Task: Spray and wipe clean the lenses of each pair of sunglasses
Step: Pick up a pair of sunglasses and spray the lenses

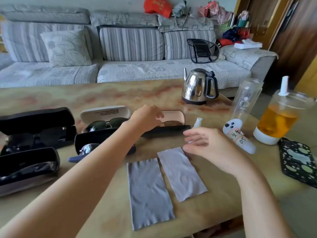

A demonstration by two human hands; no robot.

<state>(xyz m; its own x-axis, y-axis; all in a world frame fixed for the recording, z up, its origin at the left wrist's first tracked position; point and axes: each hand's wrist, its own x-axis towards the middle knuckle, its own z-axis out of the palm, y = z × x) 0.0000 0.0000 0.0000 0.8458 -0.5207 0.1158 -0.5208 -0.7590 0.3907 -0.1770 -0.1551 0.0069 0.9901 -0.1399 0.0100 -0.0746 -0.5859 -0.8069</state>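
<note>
Several open glasses cases lie on the table. Sunglasses (171, 124) with a thin frame sit in a black case (168, 132) with a pink lid. My left hand (145, 118) reaches over that case with its fingers curled down at the frame; whether it grips is hidden. My right hand (205, 146) hovers open above the far corner of the right grey cloth (181, 174). A second grey cloth (149, 191) lies flat beside it. The small white spray bottle (198, 122) stands just beyond my right hand. Dark sunglasses (106, 125) rest in a white case (104, 113).
Black cases (37, 126) with glasses fill the left side. A steel kettle (199, 86), a clear bottle (245, 98), a cup of orange drink (277, 121), a white labelled controller (238, 134) and a patterned phone (298, 162) stand at the right. A sofa lies beyond the table.
</note>
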